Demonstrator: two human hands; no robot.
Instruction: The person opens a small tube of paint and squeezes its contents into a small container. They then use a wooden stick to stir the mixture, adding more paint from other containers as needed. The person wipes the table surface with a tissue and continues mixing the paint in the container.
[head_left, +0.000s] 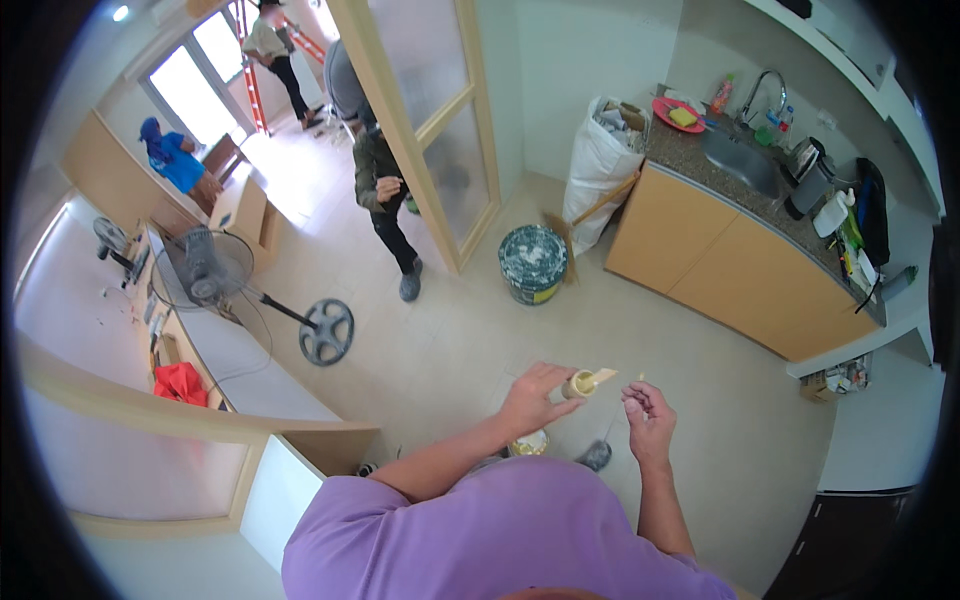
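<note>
My left hand (540, 398) grips a small round cup (579, 384) in front of my chest. A pale, flat stick (603, 376) sticks out over the cup's rim toward the right. Apart from the cup, my right hand (650, 418) is raised with its fingers curled together. A tiny yellowish tip (641, 377) shows just above those fingers; what it belongs to is too small to tell. Below my left forearm, partly hidden by my shirt, a light-coloured tub with yellow on it (530, 443) stands on the floor.
A paint-smeared bucket (533, 262) stands ahead beside a broom (562, 235) and a filled white sack (600, 165). On the right runs a counter with a sink (745, 165). A standing fan (327, 332) is left. A person (385, 190) stands by the partition; two others are farther back.
</note>
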